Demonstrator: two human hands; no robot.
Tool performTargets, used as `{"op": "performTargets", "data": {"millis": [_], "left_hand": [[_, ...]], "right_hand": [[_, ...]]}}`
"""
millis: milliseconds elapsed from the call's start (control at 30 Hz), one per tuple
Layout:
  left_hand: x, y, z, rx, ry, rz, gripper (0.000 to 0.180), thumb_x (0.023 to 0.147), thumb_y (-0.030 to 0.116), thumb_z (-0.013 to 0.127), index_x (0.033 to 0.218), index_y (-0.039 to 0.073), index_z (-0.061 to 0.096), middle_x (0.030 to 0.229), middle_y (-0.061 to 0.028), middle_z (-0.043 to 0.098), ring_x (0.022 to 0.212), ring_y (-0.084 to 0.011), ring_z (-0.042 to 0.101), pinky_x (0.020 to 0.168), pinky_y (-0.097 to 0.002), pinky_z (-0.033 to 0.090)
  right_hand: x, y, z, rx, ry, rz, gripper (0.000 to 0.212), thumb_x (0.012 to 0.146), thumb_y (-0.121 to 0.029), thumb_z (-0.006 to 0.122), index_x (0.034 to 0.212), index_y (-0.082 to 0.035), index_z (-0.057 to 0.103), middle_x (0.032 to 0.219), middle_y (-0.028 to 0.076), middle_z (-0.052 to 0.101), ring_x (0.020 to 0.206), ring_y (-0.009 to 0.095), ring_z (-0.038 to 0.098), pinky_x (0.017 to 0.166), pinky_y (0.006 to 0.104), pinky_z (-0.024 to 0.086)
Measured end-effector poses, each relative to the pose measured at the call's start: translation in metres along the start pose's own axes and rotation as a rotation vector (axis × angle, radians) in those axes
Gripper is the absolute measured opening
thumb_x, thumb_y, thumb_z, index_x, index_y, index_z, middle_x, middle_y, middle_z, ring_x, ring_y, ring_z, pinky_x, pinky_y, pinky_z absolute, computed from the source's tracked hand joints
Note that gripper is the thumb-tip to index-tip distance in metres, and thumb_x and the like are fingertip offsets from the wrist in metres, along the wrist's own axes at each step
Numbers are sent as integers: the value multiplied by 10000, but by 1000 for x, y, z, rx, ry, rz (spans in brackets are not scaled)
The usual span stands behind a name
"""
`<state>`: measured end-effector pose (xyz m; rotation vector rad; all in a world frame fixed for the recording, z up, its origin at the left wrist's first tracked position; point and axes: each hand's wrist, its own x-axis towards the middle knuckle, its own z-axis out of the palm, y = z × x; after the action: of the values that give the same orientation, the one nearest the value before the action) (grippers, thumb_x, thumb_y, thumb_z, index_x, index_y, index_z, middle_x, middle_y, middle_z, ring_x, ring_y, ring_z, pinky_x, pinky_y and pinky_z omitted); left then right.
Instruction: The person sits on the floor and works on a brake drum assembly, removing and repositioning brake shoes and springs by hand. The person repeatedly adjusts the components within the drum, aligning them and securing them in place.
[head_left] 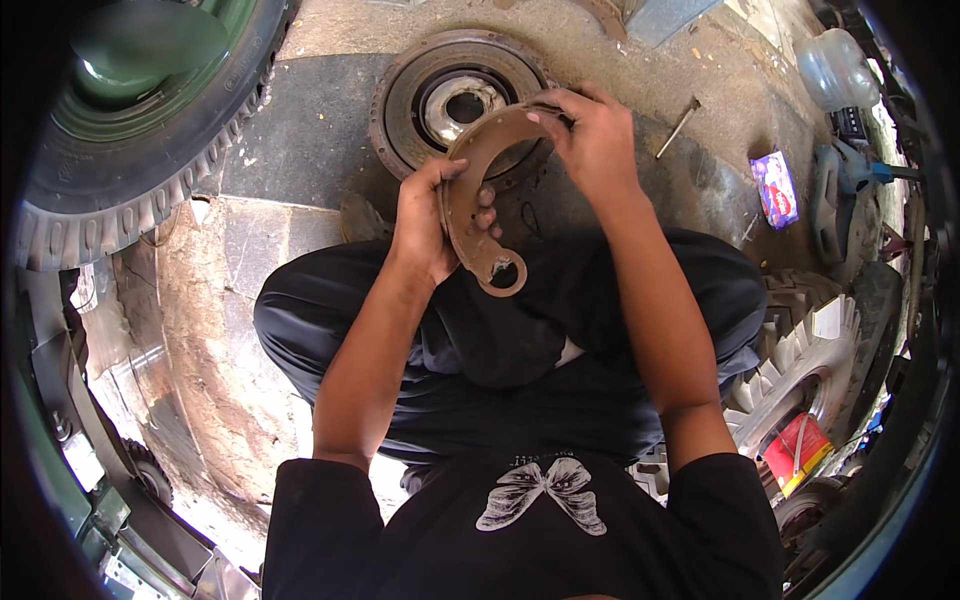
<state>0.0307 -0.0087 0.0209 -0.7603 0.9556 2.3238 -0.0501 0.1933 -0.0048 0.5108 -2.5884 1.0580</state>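
A rusty brown, curved brake shoe [487, 143] is held up over my lap, with a round eye at its lower end. My left hand [425, 215] grips its left side, thumb on the near face and fingertips showing inside the curve. At the upper right end, my right hand [598, 145] pinches the shoe between thumb and fingers. Just beyond it, a round, rusty brake drum [396, 100] with a pale hub in its centre lies flat on the floor. The shoe and my right hand cover part of the drum's near right side.
A large tyre [150, 190] on a green wheel stands at the upper left. To the right lie a thin metal rod [680, 127], a purple packet [774, 190] and a clear plastic jug [838, 70]. More tyres [790, 380] and a red-and-yellow box [797, 452] sit at the lower right.
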Motion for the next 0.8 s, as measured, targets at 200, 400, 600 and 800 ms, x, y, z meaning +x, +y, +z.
{"op": "performTargets", "data": {"millis": [200,400,600,800], "left_hand": [[4,4,-5,21,-10,-61,421,946,362,571,1244,64,583,794,-45,578,595,-156,543,600,-350,484],[6,11,-13,94,7,-97,436,938,358,585,1262,67,586,791,-46,574,574,-155,541,580,-351,494],[9,14,-12,137,32,-97,458,933,358,600,1284,64,589,780,-47,575,569,-158,545,568,-346,498],[12,30,-12,220,-45,14,475,976,349,600,1273,-20,598,836,-120,684,655,-205,677,583,-377,587]], "right_hand": [[4,0,-4,-265,-118,-34,180,809,-190,840,985,-208,814,980,38,745,971,290,692,912,501,434],[0,6,-11,-296,-103,-7,154,802,-204,848,953,-202,815,955,37,739,961,288,685,949,516,416],[4,11,0,-65,-124,4,220,779,-164,875,982,-115,807,918,131,740,842,331,722,752,417,555],[-3,20,10,185,-183,304,228,803,-113,876,1008,-54,796,979,165,777,900,310,773,798,389,597]]}}
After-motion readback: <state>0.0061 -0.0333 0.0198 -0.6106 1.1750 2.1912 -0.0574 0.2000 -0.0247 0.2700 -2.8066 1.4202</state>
